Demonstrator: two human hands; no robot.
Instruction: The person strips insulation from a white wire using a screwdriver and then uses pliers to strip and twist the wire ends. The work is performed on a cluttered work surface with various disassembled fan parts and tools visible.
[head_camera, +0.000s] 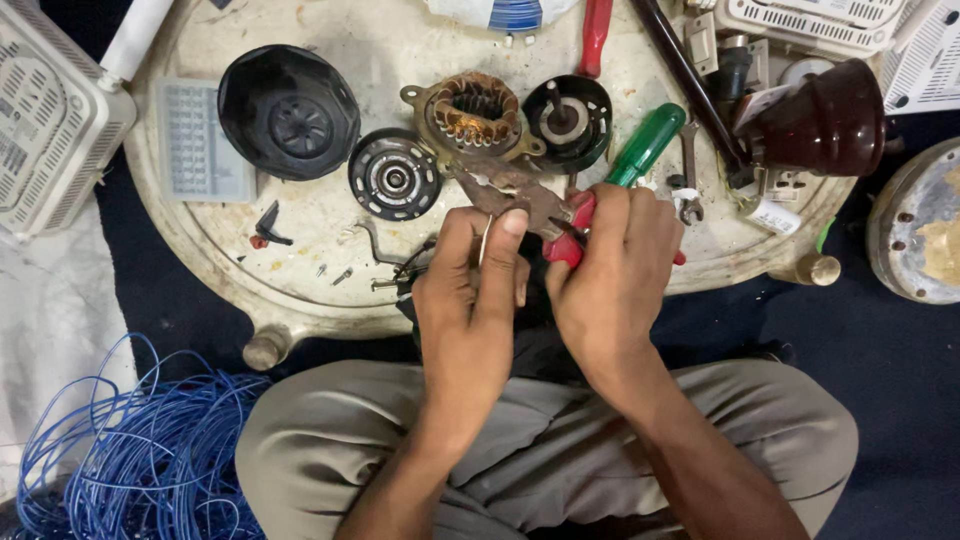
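Note:
My left hand (470, 290) pinches a thin metal ring or wire piece (485, 240) between thumb and fingers, held upright. Beside it, my right hand (610, 275) grips red-handled pliers (540, 205), whose rusty jaws point up-left toward a motor stator with copper windings (472, 115). Both hands hover over the near edge of a dirty white round tray (300, 290). A green-handled screwdriver (645, 145) lies just above my right hand.
On the tray lie a black domed cover (288, 110), a round black rotor plate (394, 175), a black end cap (570, 120), small screws and a spanner (688, 170). A blue wire coil (130, 460) lies lower left. White plastic housings sit at both upper corners, a dark brown cover (830, 120) at right.

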